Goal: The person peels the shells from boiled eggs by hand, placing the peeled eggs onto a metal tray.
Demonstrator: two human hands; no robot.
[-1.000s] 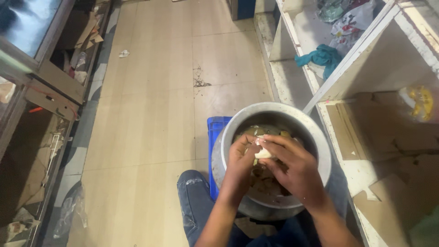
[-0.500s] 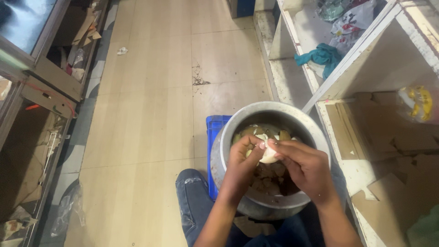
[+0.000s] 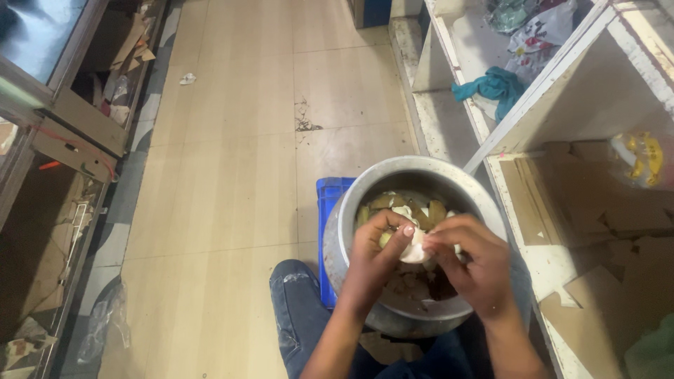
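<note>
You were partway through peeling a pale, whitish piece over the metal pot of peelings, your left hand and right hand both curled and pinching it between fingertips, so I judged stripping it needed a firmer thumb purchase.

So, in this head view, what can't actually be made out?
- Pale piece: mostly covered by the left hand and right hand, so its shape and each grip stay unclear.
- Metal pot: the hands hide much of its contents; its base is out of sight.
- Blue crate: mostly behind the pot.
- Yellow packet on the shelf: blurred.
</note>
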